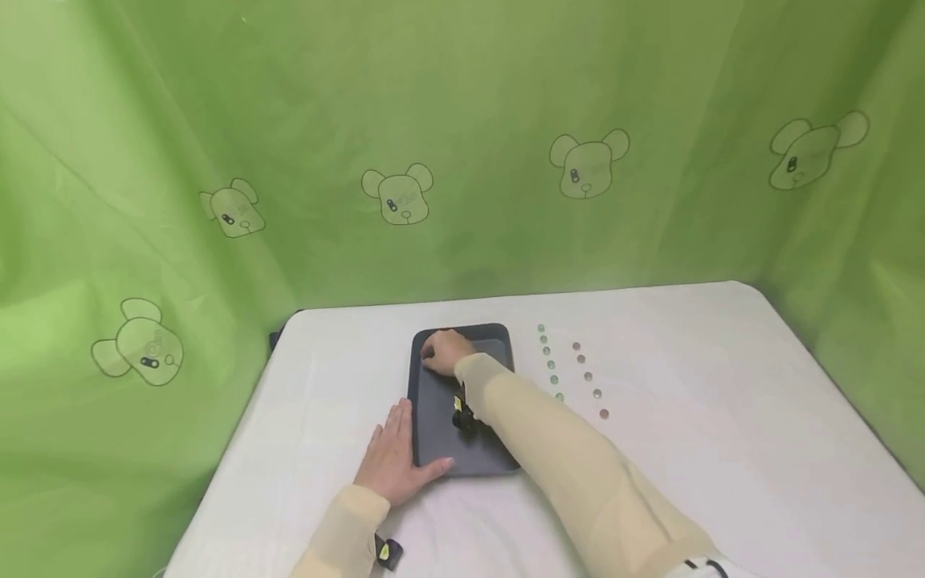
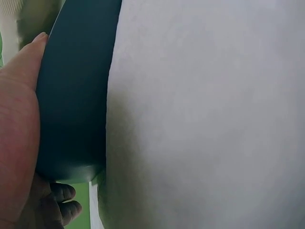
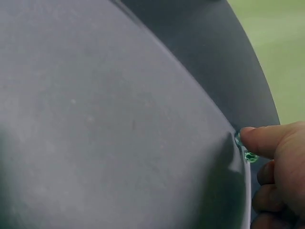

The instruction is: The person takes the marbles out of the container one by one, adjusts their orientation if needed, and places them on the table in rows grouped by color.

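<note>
A dark grey rectangular tray [image 1: 441, 437] lies on the white table. My left hand [image 1: 393, 466] rests along its near left corner, fingers straight beside the wall and thumb over the near rim. Inside the tray, at the far left corner, is my right hand [image 1: 448, 352], its fingers curled. In the right wrist view the tip of a digit touches a small clear green gem [image 3: 238, 139] at the edge of the tray floor. A second green gem [image 3: 250, 156] sits close below it, by the curled fingers.
Right of the tray, a column of small green gems [image 1: 551, 364] runs front to back, partly behind the right sleeve [image 1: 571, 441]. Beside it runs a column of brownish-pink gems [image 1: 588, 376]. A green curtain [image 1: 491, 257] with printed bear faces surrounds the table [image 1: 686, 385].
</note>
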Demonstrator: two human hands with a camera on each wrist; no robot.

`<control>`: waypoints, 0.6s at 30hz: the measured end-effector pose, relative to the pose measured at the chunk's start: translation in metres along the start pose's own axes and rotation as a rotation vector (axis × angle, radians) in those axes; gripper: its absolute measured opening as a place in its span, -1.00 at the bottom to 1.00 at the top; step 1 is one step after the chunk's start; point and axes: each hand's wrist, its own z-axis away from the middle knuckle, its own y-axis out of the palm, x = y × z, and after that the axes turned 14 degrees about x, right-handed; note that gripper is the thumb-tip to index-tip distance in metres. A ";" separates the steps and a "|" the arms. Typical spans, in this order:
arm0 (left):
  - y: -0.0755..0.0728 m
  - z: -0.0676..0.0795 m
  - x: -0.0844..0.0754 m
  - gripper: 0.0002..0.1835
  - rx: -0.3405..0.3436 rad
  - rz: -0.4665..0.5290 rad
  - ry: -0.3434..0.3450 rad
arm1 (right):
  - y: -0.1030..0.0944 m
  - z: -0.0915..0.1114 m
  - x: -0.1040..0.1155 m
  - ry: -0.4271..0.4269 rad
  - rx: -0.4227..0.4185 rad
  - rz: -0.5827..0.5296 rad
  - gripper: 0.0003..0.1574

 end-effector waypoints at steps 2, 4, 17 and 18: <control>0.001 -0.001 0.000 0.35 0.007 -0.003 -0.002 | 0.001 0.002 0.001 0.005 0.022 -0.005 -0.71; 0.001 -0.002 0.001 0.35 0.005 -0.002 0.002 | 0.002 0.004 0.002 0.009 0.037 -0.017 -0.71; 0.002 -0.002 0.002 0.36 0.002 -0.010 0.003 | -0.002 0.012 0.006 -0.018 0.012 -0.014 -0.73; 0.002 -0.002 0.002 0.36 0.004 -0.012 0.001 | -0.004 0.014 0.007 -0.028 0.001 -0.012 -0.74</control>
